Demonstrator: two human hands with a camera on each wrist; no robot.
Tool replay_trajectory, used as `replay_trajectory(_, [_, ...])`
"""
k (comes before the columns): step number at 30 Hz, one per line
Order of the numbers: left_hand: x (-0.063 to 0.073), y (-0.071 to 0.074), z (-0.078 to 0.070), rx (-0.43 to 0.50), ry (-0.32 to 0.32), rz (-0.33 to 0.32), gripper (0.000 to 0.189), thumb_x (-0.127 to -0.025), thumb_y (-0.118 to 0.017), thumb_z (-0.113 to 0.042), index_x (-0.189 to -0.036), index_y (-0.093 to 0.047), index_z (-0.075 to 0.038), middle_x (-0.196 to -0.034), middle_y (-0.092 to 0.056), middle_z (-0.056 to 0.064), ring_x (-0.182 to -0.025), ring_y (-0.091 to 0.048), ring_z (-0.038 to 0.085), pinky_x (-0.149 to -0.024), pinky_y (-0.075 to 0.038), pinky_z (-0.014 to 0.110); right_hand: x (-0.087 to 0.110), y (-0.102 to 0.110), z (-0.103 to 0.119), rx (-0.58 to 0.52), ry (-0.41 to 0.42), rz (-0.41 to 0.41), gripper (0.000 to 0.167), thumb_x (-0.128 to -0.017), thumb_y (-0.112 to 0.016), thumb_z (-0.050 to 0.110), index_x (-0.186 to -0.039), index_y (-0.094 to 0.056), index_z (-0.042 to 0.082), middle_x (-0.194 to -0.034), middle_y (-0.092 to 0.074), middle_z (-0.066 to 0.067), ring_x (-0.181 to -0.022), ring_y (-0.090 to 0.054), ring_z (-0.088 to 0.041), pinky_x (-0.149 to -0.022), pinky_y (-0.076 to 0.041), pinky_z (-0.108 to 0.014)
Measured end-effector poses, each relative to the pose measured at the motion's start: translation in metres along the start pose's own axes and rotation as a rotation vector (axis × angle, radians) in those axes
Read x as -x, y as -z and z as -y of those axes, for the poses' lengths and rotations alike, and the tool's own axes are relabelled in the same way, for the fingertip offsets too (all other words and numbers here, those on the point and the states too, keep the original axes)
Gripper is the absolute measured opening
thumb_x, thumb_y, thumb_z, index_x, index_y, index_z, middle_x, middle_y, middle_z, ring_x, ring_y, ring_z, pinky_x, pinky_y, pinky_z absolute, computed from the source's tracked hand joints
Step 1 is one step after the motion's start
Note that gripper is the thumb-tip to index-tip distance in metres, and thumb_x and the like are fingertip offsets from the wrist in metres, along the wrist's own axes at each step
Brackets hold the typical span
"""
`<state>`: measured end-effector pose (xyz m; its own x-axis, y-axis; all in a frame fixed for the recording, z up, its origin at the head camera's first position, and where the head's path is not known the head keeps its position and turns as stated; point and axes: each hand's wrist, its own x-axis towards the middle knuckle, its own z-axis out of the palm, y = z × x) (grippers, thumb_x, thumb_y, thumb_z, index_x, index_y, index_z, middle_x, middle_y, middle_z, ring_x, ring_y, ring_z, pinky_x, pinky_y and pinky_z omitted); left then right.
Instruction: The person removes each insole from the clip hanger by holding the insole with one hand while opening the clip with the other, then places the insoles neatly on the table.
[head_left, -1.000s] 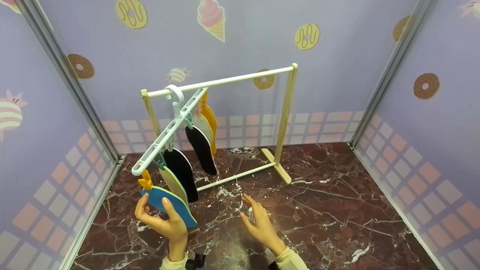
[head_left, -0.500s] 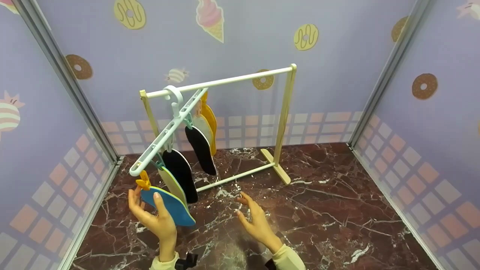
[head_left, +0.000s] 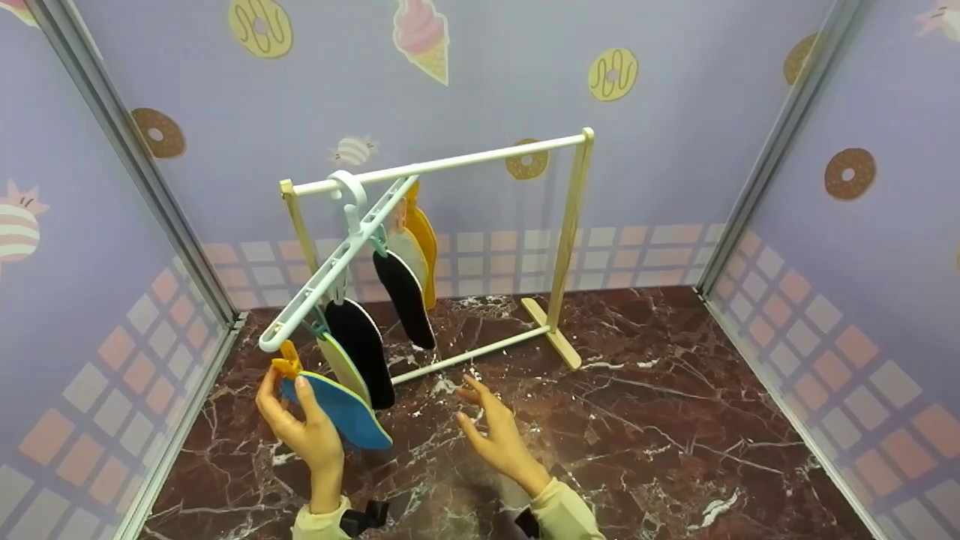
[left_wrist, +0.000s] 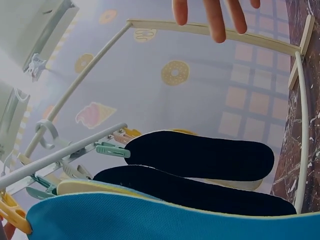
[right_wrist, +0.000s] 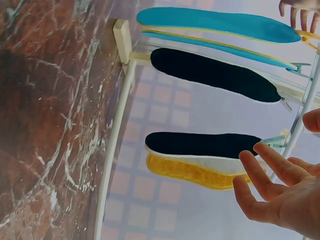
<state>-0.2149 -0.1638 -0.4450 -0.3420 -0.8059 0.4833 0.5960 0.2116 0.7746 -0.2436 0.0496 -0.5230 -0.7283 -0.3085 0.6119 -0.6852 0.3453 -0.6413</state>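
A blue insole (head_left: 349,420) hangs from an orange clip (head_left: 286,365) at the near end of a pale clip hanger (head_left: 319,291). My left hand (head_left: 306,435) pinches its upper end just under the clip, thumb over the front face and fingers at the other side. Behind it hang a cream insole with yellow edging (head_left: 341,365) and two black insoles (head_left: 360,349). Farther back are a whitish insole (head_left: 409,251) and an orange one (left_wrist: 185,132), partly covered. My right hand (head_left: 499,439) is held in the air right of the insoles, fingers spread, with nothing in it.
The hanger hooks over the white rail (head_left: 480,155) of a small wooden-ended rack (head_left: 568,240). The rack stands on a dark red marbled tabletop (head_left: 637,420), between patterned lilac walls (head_left: 517,82) with metal corner posts.
My left hand has shifted slightly left and its thumb has come in against the blue insole's top by the clip. My right hand has drifted a little left.
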Motion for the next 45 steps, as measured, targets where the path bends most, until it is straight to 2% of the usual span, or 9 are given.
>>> replay_trajectory(5, [-0.002,0.0,0.002,0.04,0.033,0.033,0.031,-0.088,-0.047,-0.001,-0.118,-0.045,0.009,-0.108,-0.05,-0.009,-0.105,-0.045,0.007,-0.091,-0.034,0.023,-0.007,0.001,0.016,-0.007,-0.008,0.009,0.049,-0.084,-0.057,0.002,-0.129,-0.038,-0.001,-0.114,-0.058,-0.019,-0.102,-0.058,-0.032,-0.086,-0.048,-0.043])
replay_trajectory(12, [-0.002,-0.005,0.0,0.066,0.032,0.038,0.028,-0.09,-0.044,-0.001,-0.117,-0.046,0.007,-0.107,-0.052,-0.007,-0.104,-0.047,0.009,-0.09,-0.037,0.018,-0.015,0.005,0.042,-0.009,0.064,0.014,0.038,-0.081,-0.057,-0.004,-0.117,-0.048,-0.008,-0.108,-0.06,-0.021,-0.095,-0.059,-0.033,-0.083,-0.05,-0.034])
replay_trajectory(17, [-0.002,-0.006,0.0,0.048,0.03,0.049,0.03,-0.091,-0.042,-0.001,-0.118,-0.044,0.012,-0.105,-0.053,-0.01,-0.103,-0.047,0.006,-0.091,-0.035,0.019,-0.017,-0.008,0.026,-0.032,0.072,0.023,0.037,-0.082,-0.058,-0.001,-0.117,-0.049,-0.007,-0.107,-0.061,-0.022,-0.093,-0.06,-0.033,-0.079,-0.051,-0.031])
replay_trajectory(21, [-0.001,-0.007,0.0,0.054,0.05,0.05,0.031,-0.092,-0.041,-0.002,-0.118,-0.044,0.013,-0.103,-0.056,-0.014,-0.101,-0.049,0.005,-0.09,-0.036,0.017,-0.019,-0.018,0.016,-0.058,0.049,0.052,0.036,-0.085,-0.056,0.007,-0.12,-0.049,0.001,-0.112,-0.061,-0.015,-0.097,-0.06,-0.028,-0.081,-0.051,-0.029])
replay_trajectory(25, [-0.001,-0.008,0.001,0.074,0.07,0.062,0.03,-0.093,-0.041,-0.005,-0.119,-0.046,0.01,-0.103,-0.058,-0.015,-0.1,-0.051,0.005,-0.089,-0.038,0.017,-0.023,-0.022,0.016,-0.089,0.055,0.072,0.037,-0.087,-0.056,0.014,-0.123,-0.048,0.007,-0.111,-0.062,-0.011,-0.098,-0.06,-0.023,-0.08,-0.05,-0.025])
replay_trajectory(30, [-0.001,-0.01,0.001,0.118,0.057,0.084,0.027,-0.094,-0.042,-0.01,-0.116,-0.051,0.001,-0.104,-0.061,-0.01,-0.105,-0.053,0.009,-0.093,-0.039,0.018,-0.028,-0.026,0.024,-0.128,0.075,0.09,0.038,-0.085,-0.057,0.007,-0.122,-0.048,0.004,-0.104,-0.064,-0.014,-0.093,-0.061,-0.022,-0.078,-0.05,-0.024])
replay_trajectory(35, [-0.003,-0.013,-0.001,0.172,0.044,0.114,0.024,-0.094,-0.04,-0.009,-0.113,-0.051,0.001,-0.101,-0.063,-0.007,-0.105,-0.054,0.011,-0.095,-0.038,0.019,-0.031,-0.034,0.021,-0.156,0.066,0.126,0.04,-0.086,-0.057,0.014,-0.124,-0.045,0.005,-0.105,-0.064,-0.01,-0.092,-0.062,-0.018,-0.078,-0.05,-0.021])
replay_trajectory(39, [-0.004,-0.014,-0.003,0.198,0.049,0.121,0.021,-0.094,-0.039,-0.008,-0.11,-0.051,0.001,-0.097,-0.064,-0.007,-0.103,-0.055,0.01,-0.094,-0.038,0.018,-0.033,-0.038,0.021,-0.135,0.092,0.151,0.042,-0.087,-0.057,0.016,-0.125,-0.043,0.005,-0.106,-0.064,-0.008,-0.093,-0.062,-0.018,-0.082,-0.049,-0.024])
replay_trajectory(45, [-0.005,-0.016,-0.005,0.236,0.035,0.133,0.02,-0.094,-0.038,-0.008,-0.107,-0.052,0.0,-0.095,-0.065,-0.005,-0.101,-0.056,0.011,-0.092,-0.039,0.019,-0.037,-0.043,0.028,-0.109,0.105,0.241,0.046,-0.087,-0.056,0.017,-0.128,-0.04,0.003,-0.111,-0.062,-0.01,-0.1,-0.061,-0.021,-0.089,-0.047,-0.03])
